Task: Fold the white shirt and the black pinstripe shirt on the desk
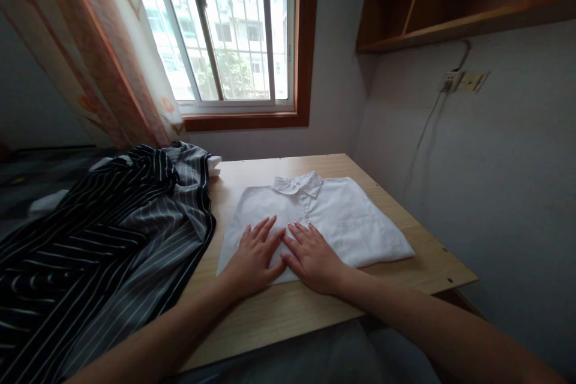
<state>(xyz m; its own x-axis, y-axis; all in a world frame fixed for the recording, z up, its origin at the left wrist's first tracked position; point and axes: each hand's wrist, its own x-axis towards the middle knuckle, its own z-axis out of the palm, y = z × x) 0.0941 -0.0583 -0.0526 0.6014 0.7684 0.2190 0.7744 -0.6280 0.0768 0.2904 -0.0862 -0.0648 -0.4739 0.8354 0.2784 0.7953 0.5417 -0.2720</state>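
Note:
A white collared shirt (360, 222) lies folded on the wooden tabletop (288, 318), its collar at the far side and its button line running toward me. My left hand (254, 258) rests flat on the shirt's near left part, fingers spread. Beside it, my right hand (310, 258) also lies flat on the near edge of the shirt, palm down. The thumbs and index fingers of both hands meet or nearly meet. Neither hand grips anything. Cloth under the palms is hidden.
Black-and-white striped fabric (135, 240) is heaped along the table's left side. Behind it hangs a patterned curtain (103, 42) by the window (225, 30). A wall socket (453, 81) with a cord is at right, below a wooden shelf (450, 30).

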